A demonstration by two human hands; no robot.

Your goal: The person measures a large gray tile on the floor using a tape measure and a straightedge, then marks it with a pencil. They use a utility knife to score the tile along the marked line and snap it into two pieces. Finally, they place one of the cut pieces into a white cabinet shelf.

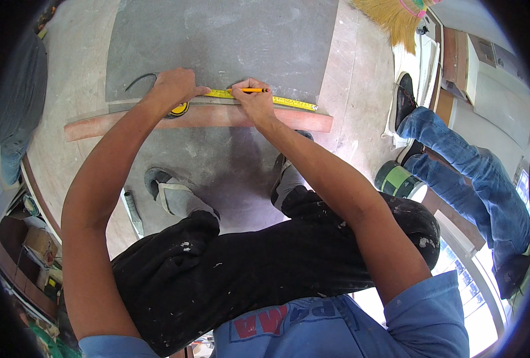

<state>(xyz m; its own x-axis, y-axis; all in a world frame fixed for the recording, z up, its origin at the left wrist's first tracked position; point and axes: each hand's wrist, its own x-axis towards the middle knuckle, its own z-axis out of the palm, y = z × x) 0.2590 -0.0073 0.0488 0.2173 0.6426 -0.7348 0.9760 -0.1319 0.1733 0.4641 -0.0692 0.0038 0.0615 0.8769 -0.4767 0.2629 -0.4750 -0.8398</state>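
My left hand (176,86) is closed on a tape measure, whose yellow and black case (179,110) shows just below the wrist. The yellow blade (295,103) runs out to the right along the near edge of a grey sheet (229,42). In my right hand (255,101) is an orange pencil (254,90), pinched between the fingers and lying nearly flat over the blade. The pencil's tip is too small to make out. Just nearer than the blade, a long reddish wooden strip (205,118) lies crosswise, passing beneath my right wrist.
A thin dark curved strip (138,80) lies on the sheet beside my left hand. At the right are a green bucket (397,180), a straw broom (396,21) and another person's legs in jeans (474,161). Another person's dark clothing (20,89) is at the far left.
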